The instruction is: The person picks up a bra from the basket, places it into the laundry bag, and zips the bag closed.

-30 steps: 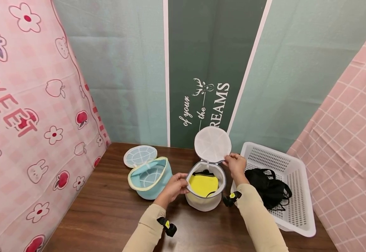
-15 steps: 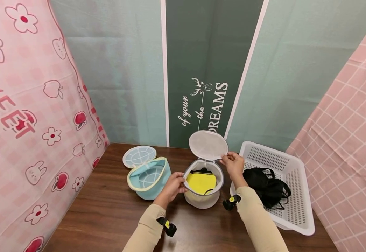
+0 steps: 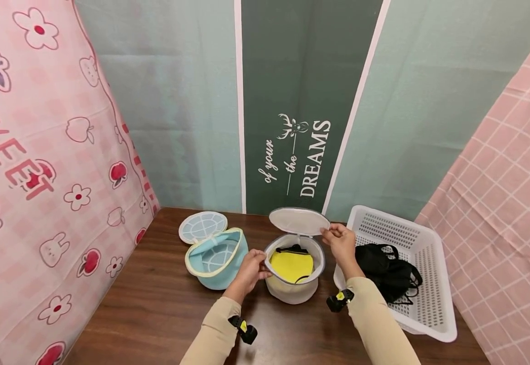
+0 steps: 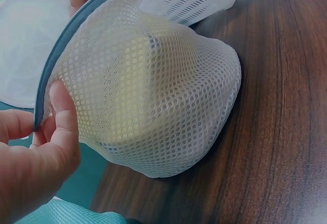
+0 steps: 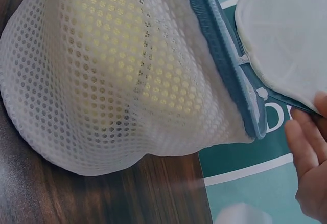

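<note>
White mesh likely flexes, hence the pinching grips: left hand holding the bag by its rim, right hand supporting its lid.

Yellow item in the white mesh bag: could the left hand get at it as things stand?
Probably yes, if the left hand lets go of the bag's rim: the raised lid leaves the yellow item uncovered from above.
</note>
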Demonstrator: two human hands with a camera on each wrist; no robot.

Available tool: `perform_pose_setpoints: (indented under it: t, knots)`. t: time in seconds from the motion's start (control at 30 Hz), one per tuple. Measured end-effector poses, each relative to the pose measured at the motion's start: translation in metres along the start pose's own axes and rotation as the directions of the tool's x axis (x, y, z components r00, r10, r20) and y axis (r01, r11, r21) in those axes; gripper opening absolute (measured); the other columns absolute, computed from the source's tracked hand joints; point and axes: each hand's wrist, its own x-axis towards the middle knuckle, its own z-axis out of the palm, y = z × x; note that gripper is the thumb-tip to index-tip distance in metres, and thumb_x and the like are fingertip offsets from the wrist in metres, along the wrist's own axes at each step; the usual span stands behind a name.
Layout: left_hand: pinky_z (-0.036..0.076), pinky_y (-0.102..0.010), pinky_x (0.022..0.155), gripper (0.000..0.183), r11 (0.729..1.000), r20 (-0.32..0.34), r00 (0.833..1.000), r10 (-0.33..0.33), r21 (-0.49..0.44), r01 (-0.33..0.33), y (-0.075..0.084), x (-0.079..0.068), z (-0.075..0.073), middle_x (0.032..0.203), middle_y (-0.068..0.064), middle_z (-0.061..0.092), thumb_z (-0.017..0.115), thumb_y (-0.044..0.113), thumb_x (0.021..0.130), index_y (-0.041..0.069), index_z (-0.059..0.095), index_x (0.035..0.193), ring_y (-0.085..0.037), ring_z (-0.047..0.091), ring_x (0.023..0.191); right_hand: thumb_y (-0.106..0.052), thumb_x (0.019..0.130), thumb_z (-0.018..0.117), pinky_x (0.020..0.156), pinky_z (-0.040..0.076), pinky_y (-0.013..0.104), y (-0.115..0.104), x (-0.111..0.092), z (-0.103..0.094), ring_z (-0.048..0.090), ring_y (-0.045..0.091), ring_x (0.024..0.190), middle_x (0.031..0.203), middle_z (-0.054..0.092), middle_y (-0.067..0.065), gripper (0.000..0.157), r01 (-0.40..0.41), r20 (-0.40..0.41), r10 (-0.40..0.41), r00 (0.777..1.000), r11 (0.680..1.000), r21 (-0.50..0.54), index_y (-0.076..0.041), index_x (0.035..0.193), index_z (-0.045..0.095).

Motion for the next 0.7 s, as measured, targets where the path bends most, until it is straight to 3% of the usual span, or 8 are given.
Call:
perform_pose_setpoints:
  t: [0.1, 0.17, 0.3, 0.4, 0.53, 0.7]
  knots:
    - [0.049, -0.029, 0.059, 0.009, 1.0, -0.008, 1.0, 0.006, -0.006, -0.006, 0.009, -0.009, 0.003, 0.079, -0.011, 0.045, 0.037, 0.003, 0.096, -0.006, 0.039, 0.099, -0.017, 0.049, 0.064, 0.004, 0.078, 0.07, 0.055, 0.049, 0.02, 0.0, -0.003, -0.003, 0.058, 0.007, 0.058, 0.068, 0.063, 0.0, 0.011, 0.047, 0.011, -0.046, 0.999, 0.994, -0.104, 0.009, 0.083, 0.062]
    - [0.049, -0.028, 0.058, 0.009, 1.0, -0.023, 1.0, 0.007, -0.005, -0.007, 0.008, -0.008, 0.003, 0.078, -0.011, 0.044, 0.038, 0.002, 0.096, -0.005, 0.039, 0.1, -0.017, 0.049, 0.063, 0.002, 0.078, 0.071, 0.055, 0.049, 0.02, 0.003, -0.003, -0.006, 0.058, 0.006, 0.057, 0.068, 0.062, 0.001, 0.011, 0.065, 0.016, -0.063, 0.998, 0.987, -0.149, 0.008, 0.082, 0.063]
    - [0.049, -0.028, 0.056, 0.009, 1.0, -0.043, 0.999, -0.001, -0.005, 0.001, -0.003, 0.003, -0.001, 0.076, -0.01, 0.045, 0.041, 0.004, 0.095, -0.003, 0.041, 0.1, -0.016, 0.049, 0.062, 0.002, 0.078, 0.071, 0.056, 0.05, 0.02, 0.001, -0.006, -0.008, 0.06, 0.007, 0.058, 0.07, 0.062, 0.003, 0.011, 0.07, 0.041, -0.065, 0.997, 0.986, -0.153, 0.008, 0.084, 0.064]
    - [0.049, -0.028, 0.056, 0.011, 1.0, -0.046, 0.999, 0.001, 0.003, -0.001, -0.006, 0.006, -0.002, 0.075, -0.01, 0.046, 0.043, 0.005, 0.095, -0.004, 0.042, 0.101, -0.016, 0.05, 0.062, 0.006, 0.078, 0.069, 0.056, 0.049, 0.018, -0.012, -0.016, -0.004, 0.06, 0.008, 0.058, 0.072, 0.064, 0.011, 0.012, 0.112, 0.061, -0.104, 0.993, 0.982, -0.15, 0.012, 0.087, 0.064]
    - [0.05, -0.028, 0.057, 0.014, 1.0, -0.048, 0.999, 0.005, 0.008, -0.004, -0.006, 0.007, -0.004, 0.074, -0.01, 0.047, 0.044, 0.004, 0.093, -0.006, 0.043, 0.104, -0.016, 0.05, 0.063, 0.012, 0.078, 0.066, 0.057, 0.047, 0.015, -0.019, -0.027, 0.0, 0.059, 0.007, 0.061, 0.078, 0.064, 0.023, 0.01, 0.231, 0.113, -0.213, 0.97, 0.955, -0.186, 0.015, 0.088, 0.064]
    - [0.05, -0.028, 0.058, 0.019, 1.0, -0.027, 0.999, 0.024, -0.009, -0.025, -0.007, 0.007, -0.005, 0.077, -0.01, 0.048, 0.045, 0.001, 0.092, -0.01, 0.043, 0.107, -0.016, 0.05, 0.063, 0.013, 0.077, 0.066, 0.056, 0.045, 0.014, -0.003, -0.024, -0.005, 0.055, 0.006, 0.064, 0.081, 0.065, 0.022, 0.01, 0.316, 0.172, -0.278, 0.945, 0.913, -0.259, 0.009, 0.086, 0.068]
